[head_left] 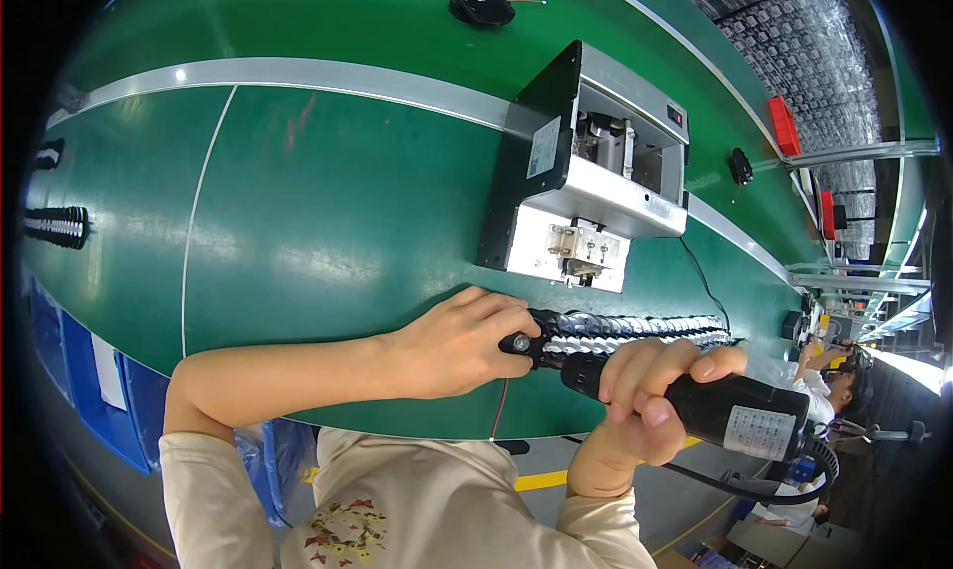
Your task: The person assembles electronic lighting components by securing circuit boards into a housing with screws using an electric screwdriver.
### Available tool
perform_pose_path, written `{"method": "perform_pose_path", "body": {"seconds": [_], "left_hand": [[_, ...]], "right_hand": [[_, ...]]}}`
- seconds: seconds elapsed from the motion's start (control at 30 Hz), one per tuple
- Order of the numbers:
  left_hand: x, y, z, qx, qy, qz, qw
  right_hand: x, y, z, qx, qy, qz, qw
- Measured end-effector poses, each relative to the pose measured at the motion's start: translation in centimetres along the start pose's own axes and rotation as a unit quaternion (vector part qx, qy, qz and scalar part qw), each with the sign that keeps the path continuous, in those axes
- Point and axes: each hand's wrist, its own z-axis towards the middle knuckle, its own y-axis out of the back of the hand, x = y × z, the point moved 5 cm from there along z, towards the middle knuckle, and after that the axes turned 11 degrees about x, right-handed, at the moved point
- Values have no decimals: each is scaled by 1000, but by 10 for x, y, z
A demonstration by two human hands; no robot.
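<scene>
My right hand [645,390] is wrapped round a black electric screwdriver [710,405] with a white label, tilted so its tip end points left. That end meets a small black part [523,342], and the exact contact is hidden. Fingers of my left hand [459,346] are closed on this black part at the table's near edge. A thin red wire [499,408] hangs down below my left hand. Just beyond both hands, a long row of black and white parts [645,329] lies packed together on the green table.
A silver and black bench machine [606,162] stands beyond my hands. Black round parts with wires [482,5] lie on the green belt [377,23]. Blue bins [104,410] sit below the table at left. Another person [824,390] works at far right. A cable [740,488] trails from the screwdriver.
</scene>
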Motion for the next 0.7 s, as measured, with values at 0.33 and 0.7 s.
{"method": "perform_pose_path", "body": {"seconds": [0.33,0.7], "left_hand": [[-1,0,-1,5,1,-16,1000],[-5,4,1,19,38,-52,998]], "right_hand": [[-1,-10,-9,81,11,-40,996],[-5,-9,-16,85,-15,-38,996]]}}
